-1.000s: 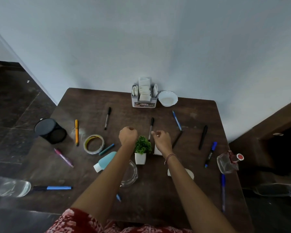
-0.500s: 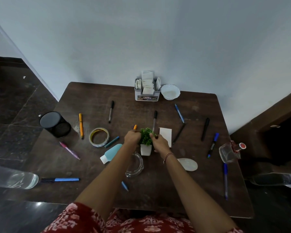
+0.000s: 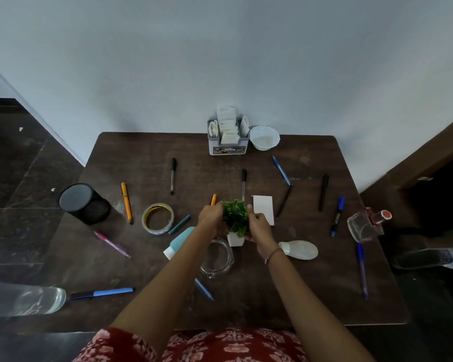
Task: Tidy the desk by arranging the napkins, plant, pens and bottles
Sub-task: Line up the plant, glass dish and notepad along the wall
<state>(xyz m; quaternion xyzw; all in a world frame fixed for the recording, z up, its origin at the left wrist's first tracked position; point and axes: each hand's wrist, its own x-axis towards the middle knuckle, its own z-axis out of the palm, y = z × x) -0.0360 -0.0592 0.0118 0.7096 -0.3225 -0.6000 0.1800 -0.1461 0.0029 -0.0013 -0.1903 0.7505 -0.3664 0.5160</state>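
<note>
**Operator:** Report the state of the hands, left to right.

**Inspector:** The left hand point(image 3: 211, 215) is curled against the left flank of the plant point(image 3: 236, 218). The right hand point(image 3: 259, 226) is curled against its right flank, thumb up beside the foliage. Both are grasping the plant; neither is released.

**Operator:** Where is the plant?

**Inspector:** At mid-bench point(image 3: 141, 158), directly between the two hands. The glass dish point(image 3: 217, 259) is just beside its white pot point(image 3: 236, 240) on the near side. The white sheet point(image 3: 263, 209) lies just behind the right hand. It cannot be determined whether the pot rests on the bench or is raised.

**Operator:** Which relation governs the next move?

**Inspector:** The long axis is vertical, pot down and foliage up. The hands oppose each other across that axis and are equally near, so neither leads. In my judgement the lift should go straight up, because a tilt toward the operator risks striking the dish rim.
</note>
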